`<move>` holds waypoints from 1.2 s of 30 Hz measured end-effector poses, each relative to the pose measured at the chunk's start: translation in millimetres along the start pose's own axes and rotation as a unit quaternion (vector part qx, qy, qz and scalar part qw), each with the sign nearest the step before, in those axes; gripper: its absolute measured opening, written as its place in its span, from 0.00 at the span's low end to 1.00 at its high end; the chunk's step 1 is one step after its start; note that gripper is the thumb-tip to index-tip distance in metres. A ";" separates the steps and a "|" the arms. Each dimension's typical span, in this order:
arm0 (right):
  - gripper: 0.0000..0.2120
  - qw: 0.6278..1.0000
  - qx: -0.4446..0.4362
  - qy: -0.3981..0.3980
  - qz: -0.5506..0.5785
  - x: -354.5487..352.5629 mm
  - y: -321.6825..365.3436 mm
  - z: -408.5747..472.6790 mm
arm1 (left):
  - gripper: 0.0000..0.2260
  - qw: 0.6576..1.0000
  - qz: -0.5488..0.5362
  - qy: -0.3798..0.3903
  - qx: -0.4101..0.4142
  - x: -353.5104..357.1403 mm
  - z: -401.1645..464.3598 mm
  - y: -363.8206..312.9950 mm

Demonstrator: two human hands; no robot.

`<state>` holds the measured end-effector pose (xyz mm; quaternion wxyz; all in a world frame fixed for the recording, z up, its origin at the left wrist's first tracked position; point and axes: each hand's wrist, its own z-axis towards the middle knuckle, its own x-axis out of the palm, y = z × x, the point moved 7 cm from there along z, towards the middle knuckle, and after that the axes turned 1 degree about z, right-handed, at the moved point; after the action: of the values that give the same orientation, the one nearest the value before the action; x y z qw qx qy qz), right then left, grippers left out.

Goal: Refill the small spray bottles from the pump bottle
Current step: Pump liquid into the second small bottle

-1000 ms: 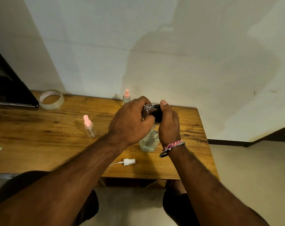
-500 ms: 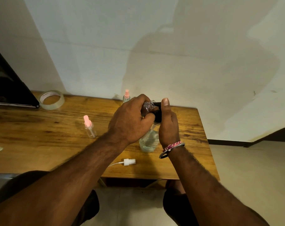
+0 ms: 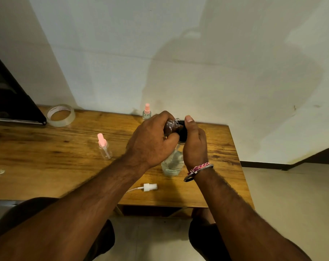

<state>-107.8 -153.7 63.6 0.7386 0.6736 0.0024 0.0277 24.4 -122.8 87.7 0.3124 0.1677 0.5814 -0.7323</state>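
A clear pump bottle (image 3: pixel 172 162) with a black pump head (image 3: pixel 182 131) stands on the wooden table (image 3: pixel 47 157). My right hand (image 3: pixel 194 146) grips its pump head, thumb up on top. My left hand (image 3: pixel 152 141) holds a small uncapped clear spray bottle (image 3: pixel 172 124), tilted with its open neck against the black pump. A white spray cap with its tube (image 3: pixel 148 187) lies on the table nearer me. Two small bottles with pink caps stand apart: one left (image 3: pixel 103 146), one at the back by the wall (image 3: pixel 147 111).
A roll of clear tape (image 3: pixel 61 115) lies at the back left beside a dark screen (image 3: pixel 11 102). The table's right edge (image 3: pixel 240 166) drops to a tiled floor. My knees show below the front edge.
My right thumb has risen and now stands on top of the pump head. The small bottle's neck shows more clearly beside the pump. Nothing else has moved.
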 end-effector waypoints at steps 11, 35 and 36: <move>0.28 1.000 -0.017 -0.001 0.001 1.9 -3.1 0.2 | 0.13 1.000 -0.016 0.000 0.002 1.1 0.6 0.1; 0.20 1.000 -0.002 -0.015 0.006 1.4 0.9 -1.8 | 0.14 1.000 -0.004 0.006 -0.005 3.1 1.5 3.3; 0.20 1.000 -0.002 -0.017 0.007 1.0 0.6 -1.6 | 0.14 1.000 -0.001 0.007 -0.006 3.4 1.1 3.1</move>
<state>-106.8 -152.1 64.1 0.7394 0.6728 -0.0156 0.0214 24.0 -125.2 83.6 0.3087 0.1702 0.5879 -0.7281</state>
